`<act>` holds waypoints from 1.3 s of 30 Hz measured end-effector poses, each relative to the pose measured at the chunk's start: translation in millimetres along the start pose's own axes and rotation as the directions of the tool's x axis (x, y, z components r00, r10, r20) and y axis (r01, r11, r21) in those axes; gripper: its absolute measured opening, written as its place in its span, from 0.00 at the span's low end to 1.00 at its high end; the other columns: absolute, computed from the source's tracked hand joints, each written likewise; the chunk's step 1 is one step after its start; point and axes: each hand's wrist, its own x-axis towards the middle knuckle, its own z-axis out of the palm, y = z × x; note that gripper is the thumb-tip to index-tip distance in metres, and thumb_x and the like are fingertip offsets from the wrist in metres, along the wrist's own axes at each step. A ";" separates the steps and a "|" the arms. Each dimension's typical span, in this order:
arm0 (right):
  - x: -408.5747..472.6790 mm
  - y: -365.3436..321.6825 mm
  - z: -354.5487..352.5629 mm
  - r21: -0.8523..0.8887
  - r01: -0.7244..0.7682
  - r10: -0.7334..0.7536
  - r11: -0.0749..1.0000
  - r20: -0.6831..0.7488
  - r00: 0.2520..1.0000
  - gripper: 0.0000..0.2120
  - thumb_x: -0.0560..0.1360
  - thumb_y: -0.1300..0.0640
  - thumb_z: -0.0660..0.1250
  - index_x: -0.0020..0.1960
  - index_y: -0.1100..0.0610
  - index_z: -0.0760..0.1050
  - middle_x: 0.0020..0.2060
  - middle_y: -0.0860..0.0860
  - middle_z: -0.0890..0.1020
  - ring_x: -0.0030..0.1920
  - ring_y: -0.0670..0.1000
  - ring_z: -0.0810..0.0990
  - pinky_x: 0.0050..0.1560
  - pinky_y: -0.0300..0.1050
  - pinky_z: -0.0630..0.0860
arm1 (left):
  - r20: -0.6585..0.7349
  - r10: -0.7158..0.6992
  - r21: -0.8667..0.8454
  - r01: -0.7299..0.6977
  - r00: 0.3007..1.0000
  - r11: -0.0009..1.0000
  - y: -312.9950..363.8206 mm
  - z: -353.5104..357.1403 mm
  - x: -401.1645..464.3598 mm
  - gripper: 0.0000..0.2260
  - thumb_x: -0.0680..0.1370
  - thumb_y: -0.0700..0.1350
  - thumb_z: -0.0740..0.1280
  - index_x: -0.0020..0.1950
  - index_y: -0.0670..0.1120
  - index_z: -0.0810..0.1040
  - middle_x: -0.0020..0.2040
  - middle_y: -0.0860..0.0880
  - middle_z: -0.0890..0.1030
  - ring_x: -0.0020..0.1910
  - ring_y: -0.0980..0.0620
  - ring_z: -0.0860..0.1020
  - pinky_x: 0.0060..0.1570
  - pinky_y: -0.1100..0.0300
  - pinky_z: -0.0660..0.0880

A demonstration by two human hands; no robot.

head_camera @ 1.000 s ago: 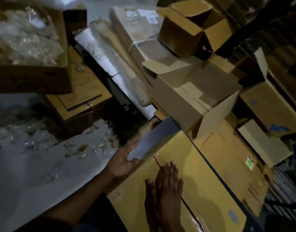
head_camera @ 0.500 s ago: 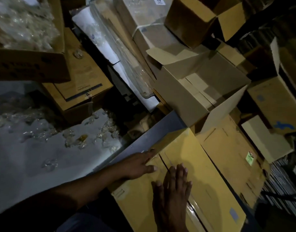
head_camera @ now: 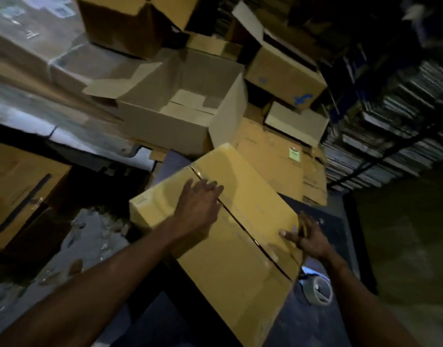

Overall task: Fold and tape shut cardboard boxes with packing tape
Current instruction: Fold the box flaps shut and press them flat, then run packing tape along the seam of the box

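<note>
Dim storeroom, open cartons at twelve o'clock. Our left hand presses flat on the box seam; our right hand grips its three o'clock edge. Flaps folded; next we need the tape at five o'clock.

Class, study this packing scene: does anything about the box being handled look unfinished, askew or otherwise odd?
Yes. The yellow box has an open dark gap along its centre seam, with no tape visibly closing it. It sits tilted, held by the left hand on top and the right hand at its edge.
</note>
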 end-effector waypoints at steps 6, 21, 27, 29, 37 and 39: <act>-20.9 29.8 4.9 0.039 0.014 -0.009 0.999 -0.114 0.993 0.52 0.56 0.14 0.71 0.71 0.44 0.75 0.63 0.46 0.84 0.60 0.55 0.84 0.56 0.54 0.82 | 0.175 0.063 -0.012 -0.062 0.982 0.998 123.5 86.6 -69.1 0.38 0.81 0.74 0.53 0.85 0.54 0.66 0.87 0.47 0.63 0.88 0.44 0.56 0.83 0.35 0.51; -46.5 89.3 36.0 0.145 0.235 -0.211 0.961 -0.164 0.964 0.46 0.74 0.20 0.60 0.70 0.60 0.74 0.64 0.61 0.80 0.65 0.64 0.79 0.61 0.55 0.78 | -0.059 0.008 0.305 0.010 0.998 0.952 170.8 156.9 -142.7 0.27 0.90 0.60 0.56 0.89 0.59 0.55 0.89 0.53 0.57 0.88 0.50 0.57 0.82 0.36 0.57; -22.6 166.9 32.0 0.193 0.366 -0.367 0.911 -0.030 0.930 0.30 0.80 0.28 0.50 0.50 0.51 0.77 0.44 0.54 0.84 0.48 0.60 0.83 0.48 0.53 0.76 | -0.045 0.052 0.435 -0.027 0.998 0.900 132.8 136.2 -136.3 0.25 0.91 0.60 0.53 0.89 0.62 0.56 0.89 0.55 0.57 0.89 0.47 0.53 0.82 0.35 0.56; 4.9 201.7 37.1 0.050 0.335 -0.334 0.941 -0.033 0.942 0.36 0.73 0.30 0.53 0.70 0.51 0.77 0.62 0.57 0.83 0.63 0.62 0.81 0.63 0.58 0.75 | -0.034 -0.006 0.458 0.021 0.999 0.889 124.1 133.2 -124.4 0.26 0.90 0.60 0.53 0.89 0.62 0.54 0.89 0.55 0.53 0.89 0.45 0.49 0.83 0.33 0.52; 50.6 257.8 81.8 -0.224 0.253 -0.235 0.941 0.107 0.966 0.20 0.75 0.45 0.72 0.63 0.54 0.79 0.61 0.58 0.84 0.59 0.62 0.84 0.52 0.49 0.77 | -0.122 -0.075 0.341 0.113 0.990 0.933 177.1 164.5 -134.8 0.37 0.83 0.51 0.66 0.90 0.46 0.55 0.90 0.45 0.51 0.89 0.45 0.48 0.85 0.35 0.50; 36.9 253.3 81.2 -0.215 0.222 -0.211 0.951 0.073 0.975 0.15 0.75 0.46 0.73 0.57 0.54 0.78 0.58 0.57 0.84 0.57 0.62 0.84 0.50 0.50 0.77 | -0.216 -0.051 0.266 0.109 0.975 0.958 199.8 173.2 -144.2 0.33 0.85 0.50 0.64 0.88 0.46 0.60 0.89 0.46 0.56 0.89 0.45 0.52 0.85 0.36 0.53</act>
